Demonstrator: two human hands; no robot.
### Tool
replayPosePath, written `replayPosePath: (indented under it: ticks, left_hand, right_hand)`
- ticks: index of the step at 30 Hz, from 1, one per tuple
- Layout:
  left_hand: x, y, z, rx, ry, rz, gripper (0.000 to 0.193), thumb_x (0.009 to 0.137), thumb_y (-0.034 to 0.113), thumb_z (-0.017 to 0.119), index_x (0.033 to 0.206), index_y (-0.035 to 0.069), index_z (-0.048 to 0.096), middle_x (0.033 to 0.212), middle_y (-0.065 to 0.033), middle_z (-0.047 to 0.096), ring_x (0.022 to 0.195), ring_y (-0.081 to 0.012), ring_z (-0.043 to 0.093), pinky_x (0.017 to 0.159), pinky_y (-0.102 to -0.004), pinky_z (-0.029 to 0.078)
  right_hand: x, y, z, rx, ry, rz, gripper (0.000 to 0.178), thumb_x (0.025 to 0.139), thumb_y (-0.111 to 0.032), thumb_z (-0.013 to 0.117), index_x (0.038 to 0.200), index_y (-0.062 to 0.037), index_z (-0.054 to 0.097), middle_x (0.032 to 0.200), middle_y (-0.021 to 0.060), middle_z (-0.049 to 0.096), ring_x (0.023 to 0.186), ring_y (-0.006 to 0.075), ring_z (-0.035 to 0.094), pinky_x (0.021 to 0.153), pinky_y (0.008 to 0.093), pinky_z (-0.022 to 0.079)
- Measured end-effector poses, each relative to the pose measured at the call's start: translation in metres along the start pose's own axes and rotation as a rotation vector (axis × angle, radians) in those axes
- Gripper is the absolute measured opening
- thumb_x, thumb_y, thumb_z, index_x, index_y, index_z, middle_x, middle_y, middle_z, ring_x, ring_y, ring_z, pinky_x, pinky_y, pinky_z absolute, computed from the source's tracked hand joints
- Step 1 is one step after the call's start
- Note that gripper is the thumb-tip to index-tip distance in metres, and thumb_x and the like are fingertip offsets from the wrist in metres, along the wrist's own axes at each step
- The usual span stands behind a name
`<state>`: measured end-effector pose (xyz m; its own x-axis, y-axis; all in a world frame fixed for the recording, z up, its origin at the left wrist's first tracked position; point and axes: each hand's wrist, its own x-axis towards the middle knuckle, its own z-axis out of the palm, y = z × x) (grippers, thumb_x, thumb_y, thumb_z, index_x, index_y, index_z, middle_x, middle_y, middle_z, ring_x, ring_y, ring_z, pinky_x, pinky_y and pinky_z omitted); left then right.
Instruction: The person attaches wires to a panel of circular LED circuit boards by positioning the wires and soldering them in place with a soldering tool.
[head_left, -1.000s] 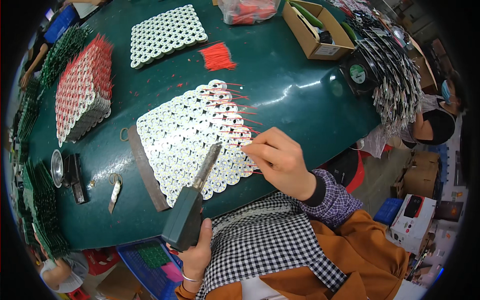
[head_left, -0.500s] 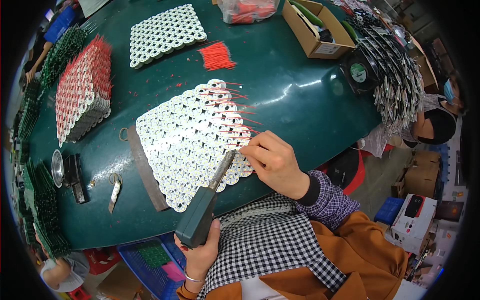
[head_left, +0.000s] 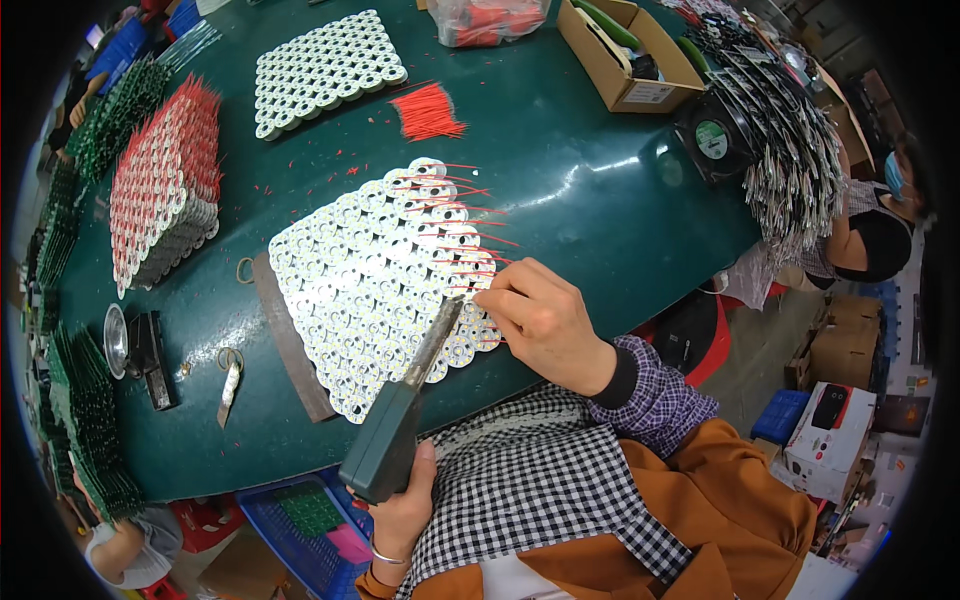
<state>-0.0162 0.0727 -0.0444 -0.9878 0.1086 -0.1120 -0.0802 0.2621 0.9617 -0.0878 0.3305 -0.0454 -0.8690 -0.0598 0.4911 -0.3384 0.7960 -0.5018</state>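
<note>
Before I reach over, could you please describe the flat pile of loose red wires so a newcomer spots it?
On the dark green tabletop, find the upper white panel of round discs. Below its right-hand corner lies the flat pile of loose red wires. Unlike the tall white disc stack with red wires at left, it holds no discs.

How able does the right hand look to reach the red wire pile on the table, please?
Probably yes: the red wire pile lies uncovered, with nothing tall between it and the right hand, only wired round boards and green tabletop, though its fingertips are pinched by the boards' edge.
</note>
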Motion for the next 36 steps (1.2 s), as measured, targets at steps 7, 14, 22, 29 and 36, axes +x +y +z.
replayPosePath:
  ticks: [7,14,22,29,36]
  left_hand:
    - [0.001,0.026,0.002,-0.255,0.084,-0.153,0.025,0.087,-0.003,0.073,0.111,-0.005,0.066,0.093,-0.0084,0.070,0.071,-0.0124,0.063,0.060,-0.0260,0.051]
    - [0.003,0.003,0.002,-0.063,0.020,-0.051,0.030,0.089,-0.003,0.069,0.118,-0.003,0.062,0.098,-0.0076,0.067,0.063,-0.0090,0.059,0.053,-0.0235,0.048]
    - [0.004,-0.003,0.005,-0.059,-0.009,-0.041,0.026,0.088,-0.002,0.071,0.113,-0.003,0.063,0.092,-0.0064,0.067,0.063,-0.0086,0.059,0.054,-0.0233,0.048]
    - [0.003,0.008,0.007,-0.119,0.044,-0.176,0.024,0.082,0.003,0.079,0.102,-0.004,0.068,0.090,-0.0083,0.071,0.076,-0.0134,0.066,0.068,-0.0269,0.052]
    - [-0.001,0.024,0.005,-0.168,0.146,-0.095,0.021,0.088,-0.004,0.067,0.108,-0.005,0.060,0.094,-0.0106,0.063,0.059,-0.0116,0.056,0.053,-0.0261,0.046]
  right_hand:
    - [-0.001,0.000,0.001,-0.006,-0.007,0.001,0.014,0.072,0.004,0.069,0.085,-0.0020,0.067,0.082,0.0055,0.056,0.079,0.0217,0.060,0.064,0.0336,0.052]
    - [-0.002,-0.002,0.000,-0.013,-0.020,0.007,0.015,0.073,0.005,0.067,0.087,-0.0015,0.067,0.083,0.0064,0.057,0.080,0.0223,0.060,0.064,0.0339,0.052]
    - [-0.003,-0.004,0.000,-0.048,-0.002,-0.028,0.017,0.071,0.006,0.066,0.087,-0.0016,0.066,0.084,0.0069,0.057,0.080,0.0228,0.060,0.065,0.0337,0.052]
    - [-0.003,-0.005,0.001,-0.061,-0.005,-0.033,0.016,0.071,0.006,0.064,0.085,-0.0020,0.065,0.083,0.0067,0.056,0.079,0.0222,0.059,0.065,0.0329,0.052]
    - [-0.002,-0.002,0.002,-0.069,-0.008,-0.043,0.013,0.073,0.005,0.063,0.084,-0.0017,0.065,0.083,0.0068,0.056,0.080,0.0221,0.059,0.064,0.0327,0.052]
